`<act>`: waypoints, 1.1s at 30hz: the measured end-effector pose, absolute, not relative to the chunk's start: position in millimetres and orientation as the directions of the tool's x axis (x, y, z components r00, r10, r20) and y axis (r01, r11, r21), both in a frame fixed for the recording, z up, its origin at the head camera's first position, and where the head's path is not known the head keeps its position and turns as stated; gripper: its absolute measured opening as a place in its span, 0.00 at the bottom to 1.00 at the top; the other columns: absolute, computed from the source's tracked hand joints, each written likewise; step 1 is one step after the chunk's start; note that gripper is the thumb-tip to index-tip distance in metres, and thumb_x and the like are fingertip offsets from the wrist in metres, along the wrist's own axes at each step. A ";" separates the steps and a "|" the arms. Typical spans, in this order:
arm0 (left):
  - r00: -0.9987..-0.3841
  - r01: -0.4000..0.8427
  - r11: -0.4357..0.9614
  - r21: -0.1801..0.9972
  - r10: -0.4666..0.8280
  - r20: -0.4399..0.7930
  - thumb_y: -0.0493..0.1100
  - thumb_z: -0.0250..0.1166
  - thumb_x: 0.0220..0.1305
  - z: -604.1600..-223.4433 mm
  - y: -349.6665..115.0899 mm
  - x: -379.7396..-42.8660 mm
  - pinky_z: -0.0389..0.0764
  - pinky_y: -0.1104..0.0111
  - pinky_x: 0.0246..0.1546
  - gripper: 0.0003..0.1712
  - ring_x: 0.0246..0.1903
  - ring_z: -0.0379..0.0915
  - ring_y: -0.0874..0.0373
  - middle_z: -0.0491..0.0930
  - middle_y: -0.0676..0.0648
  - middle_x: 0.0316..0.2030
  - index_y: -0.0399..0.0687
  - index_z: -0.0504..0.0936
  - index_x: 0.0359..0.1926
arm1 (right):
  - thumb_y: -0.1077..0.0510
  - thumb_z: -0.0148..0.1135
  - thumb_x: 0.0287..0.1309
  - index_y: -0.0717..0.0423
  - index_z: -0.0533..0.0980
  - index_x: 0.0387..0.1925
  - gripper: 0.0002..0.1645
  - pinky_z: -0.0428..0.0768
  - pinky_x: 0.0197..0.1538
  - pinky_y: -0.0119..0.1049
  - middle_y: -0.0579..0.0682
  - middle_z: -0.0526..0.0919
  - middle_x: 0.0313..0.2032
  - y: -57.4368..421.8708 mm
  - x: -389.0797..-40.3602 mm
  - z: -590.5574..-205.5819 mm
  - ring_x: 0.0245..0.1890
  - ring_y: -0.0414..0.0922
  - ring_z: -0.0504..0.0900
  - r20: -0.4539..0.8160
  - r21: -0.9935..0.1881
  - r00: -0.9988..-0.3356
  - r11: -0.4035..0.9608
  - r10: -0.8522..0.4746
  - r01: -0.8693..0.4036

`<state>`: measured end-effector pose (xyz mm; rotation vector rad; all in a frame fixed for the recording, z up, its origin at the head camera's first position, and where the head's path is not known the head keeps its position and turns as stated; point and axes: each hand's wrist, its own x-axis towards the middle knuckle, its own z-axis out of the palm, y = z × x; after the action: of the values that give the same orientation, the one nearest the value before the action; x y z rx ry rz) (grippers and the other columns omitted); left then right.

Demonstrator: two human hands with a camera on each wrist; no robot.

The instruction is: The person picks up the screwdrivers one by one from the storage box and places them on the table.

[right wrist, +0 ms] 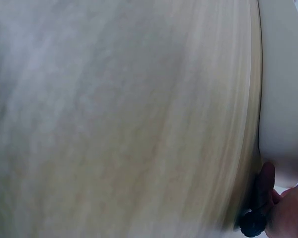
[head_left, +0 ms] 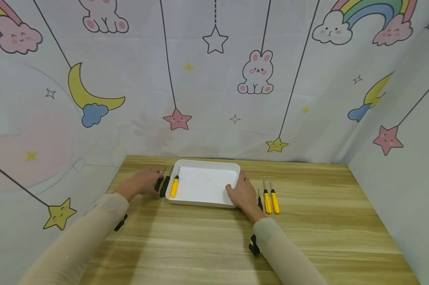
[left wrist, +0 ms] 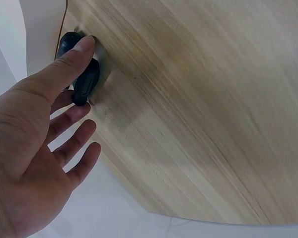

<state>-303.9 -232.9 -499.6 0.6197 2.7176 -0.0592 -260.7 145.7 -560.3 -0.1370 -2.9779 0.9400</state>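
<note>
A shallow white tray (head_left: 200, 184) rests near the back of the table, with a yellow-handled screwdriver (head_left: 174, 188) lying along its left side. Left of the tray, my left hand (head_left: 143, 184) pinches a black-handled screwdriver (head_left: 158, 185) between thumb and fingers. Another black-handled screwdriver (head_left: 165, 187) lies between that one and the tray. In the left wrist view, the thumb touches the dark handles (left wrist: 87, 82), while the other fingers are loosely bent. My right hand (head_left: 243, 194) grips the tray's right side, thumb over the rim; in the right wrist view, its fingers are mostly cut off.
To the right of my right hand lie a black screwdriver (head_left: 259, 202) and two yellow-handled screwdrivers, one (head_left: 267, 202) beside the other (head_left: 274, 202). The wooden table (head_left: 200, 245) meets a printed cloth backdrop (head_left: 214, 91) behind and at both sides.
</note>
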 end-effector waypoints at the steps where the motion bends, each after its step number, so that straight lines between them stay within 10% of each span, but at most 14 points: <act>1: -0.843 0.424 0.905 0.038 0.410 -0.348 0.57 0.83 0.54 -498.9 -232.4 -303.6 0.72 0.41 0.67 0.44 0.65 0.68 0.33 0.72 0.33 0.68 0.40 0.80 0.66 | 0.41 0.58 0.68 0.64 0.51 0.82 0.53 0.76 0.64 0.61 0.69 0.69 0.72 145.6 -260.8 -560.1 0.64 0.66 0.77 -0.011 -0.575 -0.996 0.815 0.088 0.078; 33: -0.833 0.410 0.893 0.185 0.449 -0.324 0.57 0.83 0.54 -474.5 -241.3 -301.6 0.71 0.38 0.66 0.52 0.67 0.68 0.30 0.68 0.27 0.70 0.37 0.72 0.73 | 0.41 0.58 0.68 0.63 0.52 0.82 0.53 0.75 0.65 0.62 0.69 0.70 0.71 143.3 -259.9 -557.8 0.64 0.67 0.76 -0.011 -0.581 -0.995 0.809 0.099 0.087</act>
<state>-301.6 -241.3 -474.5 0.6348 2.6977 0.1518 -259.9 143.3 -557.8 -0.1522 -2.9694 0.9522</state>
